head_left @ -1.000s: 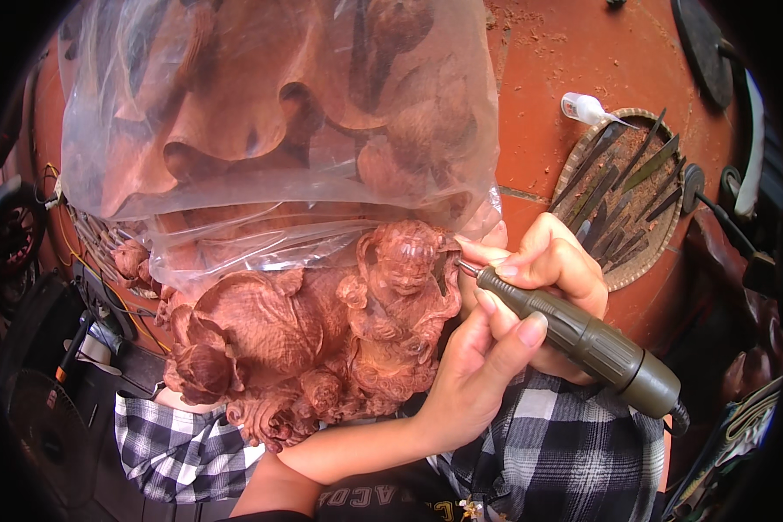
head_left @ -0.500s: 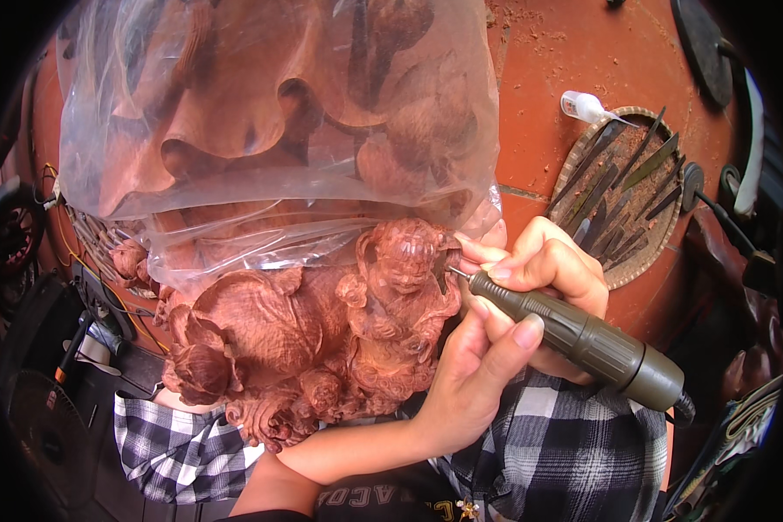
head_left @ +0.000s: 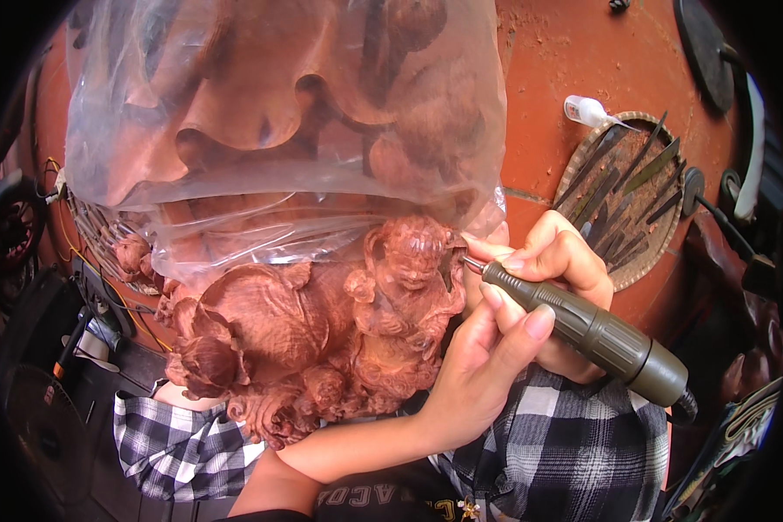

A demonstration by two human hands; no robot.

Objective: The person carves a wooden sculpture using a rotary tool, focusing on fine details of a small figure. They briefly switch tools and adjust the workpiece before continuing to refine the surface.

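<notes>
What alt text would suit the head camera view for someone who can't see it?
Two hands work a reddish wood carving with a green rotary tool: the right hand holds it like a pen, and the left hand steadies it from below. A clear plastic sheet drapes the carving's upper part; a basket of chisels sits right.

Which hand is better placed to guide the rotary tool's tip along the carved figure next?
Right, probably. The right hand grips the rotary tool pen-style near its tip, which sits at the carved figure. The left hand lies below, thumb against the tool body, seemingly just bracing it.
</notes>
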